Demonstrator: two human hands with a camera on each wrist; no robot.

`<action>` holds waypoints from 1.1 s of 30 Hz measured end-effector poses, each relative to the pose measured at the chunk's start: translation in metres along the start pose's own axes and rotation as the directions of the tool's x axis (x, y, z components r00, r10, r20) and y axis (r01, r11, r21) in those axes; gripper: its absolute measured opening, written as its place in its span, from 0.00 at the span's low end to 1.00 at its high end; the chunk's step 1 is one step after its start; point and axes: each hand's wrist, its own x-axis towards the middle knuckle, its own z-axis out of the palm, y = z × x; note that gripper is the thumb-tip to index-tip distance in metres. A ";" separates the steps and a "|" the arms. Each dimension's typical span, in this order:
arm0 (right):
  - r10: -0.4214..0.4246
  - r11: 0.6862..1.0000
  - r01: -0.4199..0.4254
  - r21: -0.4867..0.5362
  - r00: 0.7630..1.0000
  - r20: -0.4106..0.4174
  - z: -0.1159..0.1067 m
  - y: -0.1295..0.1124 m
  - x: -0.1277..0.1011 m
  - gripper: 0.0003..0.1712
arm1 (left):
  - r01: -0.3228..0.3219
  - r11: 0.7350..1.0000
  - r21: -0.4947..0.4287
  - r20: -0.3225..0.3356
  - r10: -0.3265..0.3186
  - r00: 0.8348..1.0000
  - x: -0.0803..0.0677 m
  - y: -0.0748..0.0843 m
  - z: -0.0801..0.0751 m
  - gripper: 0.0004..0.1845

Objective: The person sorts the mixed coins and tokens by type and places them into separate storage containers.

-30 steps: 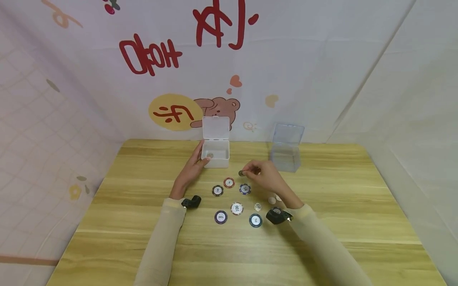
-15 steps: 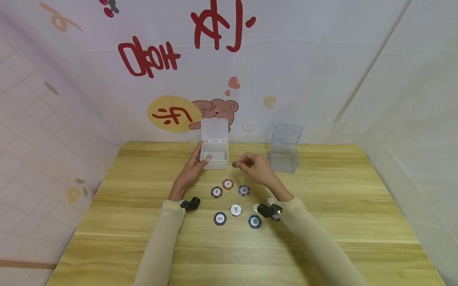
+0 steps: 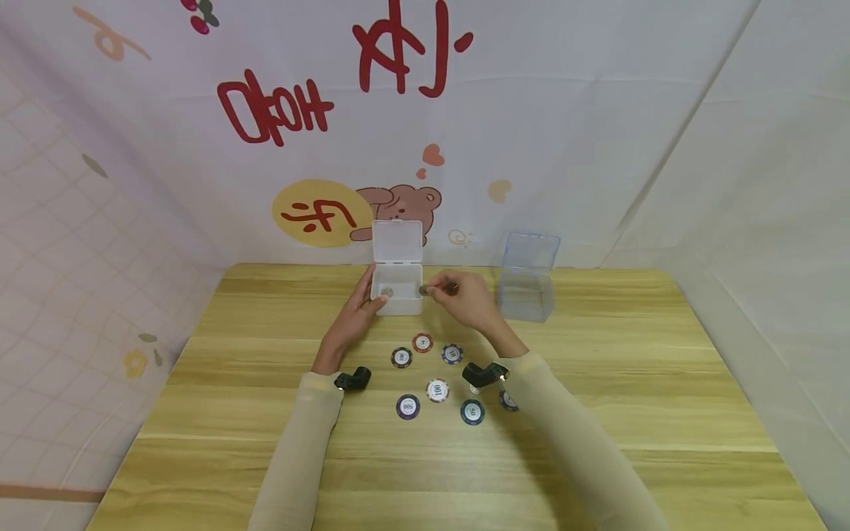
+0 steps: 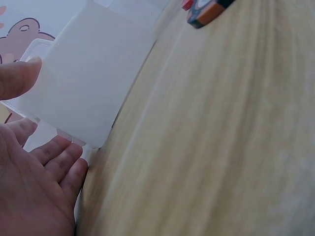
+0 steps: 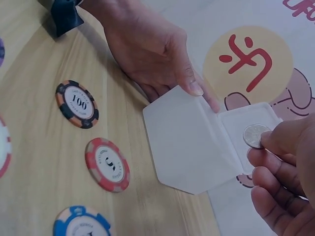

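In the head view a white plastic box [image 3: 401, 307] stands near the table's back edge, its lid raised. My left hand [image 3: 350, 324] holds its left side, thumb at the front rim and fingers along the wall; the left wrist view shows the thumb [image 4: 22, 77] on the box's upper edge. A silver coin [image 3: 387, 292] lies inside. Between thumb and forefinger my right hand [image 3: 466, 301] pinches another coin [image 5: 254, 136], right at the box's right rim. The right wrist view shows this coin overlapping the raised lid [image 5: 246, 120].
Several poker chips lie in front of the box, among them a red one [image 3: 422, 342], a blue one [image 3: 453, 354] and a purple one [image 3: 408, 406]. Another coin [image 3: 474, 390] shows under the right wrist camera. A clear bluish box [image 3: 526, 299] with raised lid stands at right.
My right hand has carried the pinched coin leftward and toward the back, from near the red chip to the white box's right rim. The left hand stays on the box.
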 end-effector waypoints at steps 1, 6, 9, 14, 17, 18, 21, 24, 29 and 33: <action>0.002 1.000 -0.002 0.003 1.000 -0.001 0.001 0.000 0.002 0.06 | 0.005 1.000 -0.004 0.003 -0.005 1.000 0.000 0.001 0.000 0.41; 0.014 1.000 -0.014 0.026 1.000 -0.012 0.004 0.000 0.009 0.06 | 0.019 1.000 -0.008 0.024 -0.019 1.000 -0.007 0.020 0.001 0.41; 0.006 0.999 -0.006 0.038 1.000 -0.018 0.006 0.001 0.013 0.06 | 0.018 1.000 0.000 0.027 -0.018 0.999 -0.011 0.032 0.003 0.41; -0.025 0.998 0.026 0.055 0.999 -0.028 0.010 0.002 0.020 0.06 | 0.022 1.000 0.011 0.012 -0.023 1.000 -0.012 0.030 0.002 0.41; -0.028 0.998 0.030 0.051 0.999 -0.035 0.012 0.002 0.024 0.06 | 0.019 1.000 0.007 0.008 -0.019 1.000 -0.007 0.018 0.001 0.41; -0.028 0.998 0.030 0.049 0.999 -0.036 0.012 0.002 0.025 0.06 | 0.015 1.000 0.005 0.008 -0.015 1.000 -0.005 0.014 0.001 0.41; -0.020 0.999 0.021 0.030 0.999 -0.034 0.013 0.002 0.028 0.06 | 0.009 1.000 0.003 0.001 -0.009 1.000 -0.001 0.003 0.001 0.41; -0.017 1.000 0.018 0.019 0.999 -0.030 0.014 0.002 0.033 0.06 | 0.009 1.000 0.024 -0.010 -0.009 1.000 -0.001 0.001 0.002 0.41; -0.027 1.000 0.027 0.007 1.000 -0.013 0.016 0.000 0.042 0.06 | 0.017 0.999 0.035 -0.028 -0.016 0.999 -0.002 0.001 0.002 0.41; -0.008 1.000 0.008 -0.013 1.000 -0.004 0.017 0.001 0.047 0.06 | 0.019 1.000 0.019 -0.022 -0.018 1.000 -0.001 0.002 0.003 0.40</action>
